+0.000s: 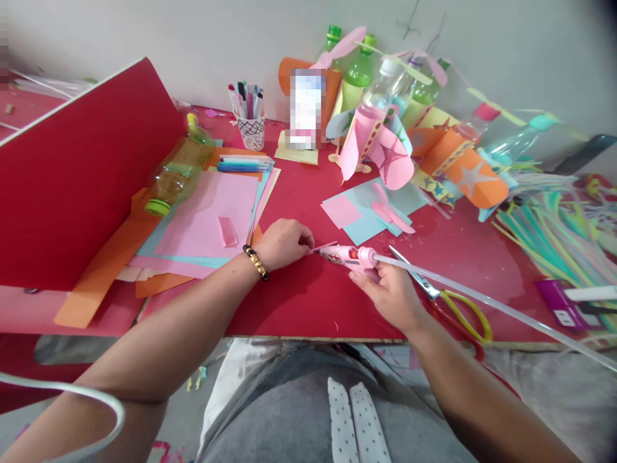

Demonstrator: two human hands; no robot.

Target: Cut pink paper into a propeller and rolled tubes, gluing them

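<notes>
My right hand (388,292) is wrapped round the handle of a pink hot glue gun (349,256), its nozzle pointing left. A long clear glue stick (457,290) runs out of the gun's back toward the lower right. My left hand (284,244), wearing a beaded bracelet (255,262), pinches a thin pink paper strip (329,246) right at the nozzle. Whether nozzle and strip touch, I cannot tell. Yellow-and-red-handled scissors (429,283) lie beside my right hand. Beyond the gun, pink paper pieces (341,211) rest on light blue sheets (361,225).
Bottle rockets with paper fins (380,141) and propellers stand at the back right. Coloured strips (569,238) and a purple box (562,305) are at the right. Left are paper sheets (207,199), a plastic bottle (178,170) and a red board (87,173). A pen cup (251,132) stands behind.
</notes>
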